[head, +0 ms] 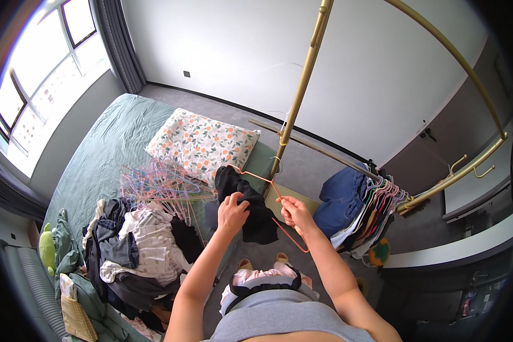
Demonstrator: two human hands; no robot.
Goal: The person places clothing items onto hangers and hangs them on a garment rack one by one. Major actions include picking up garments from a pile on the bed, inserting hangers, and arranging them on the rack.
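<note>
My left hand (234, 212) grips a black garment (258, 216) that hangs in front of me over the bed's near corner. An orange-pink wire clothes hanger (256, 175) is pinched in my right hand (296, 215). One end of the hanger reaches into the top of the garment, while its other end sticks out bare below my right hand. How far the hanger runs inside the black cloth is hidden.
Several tangled hangers (154, 181) lie on the bed (107, 137) beside a fruit-print pillow (205, 139). A heap of clothes (149, 243) sits nearer on the left. At right, a gold metal garment rack (301, 92) carries blue denim clothing (340, 199) and several hung garments.
</note>
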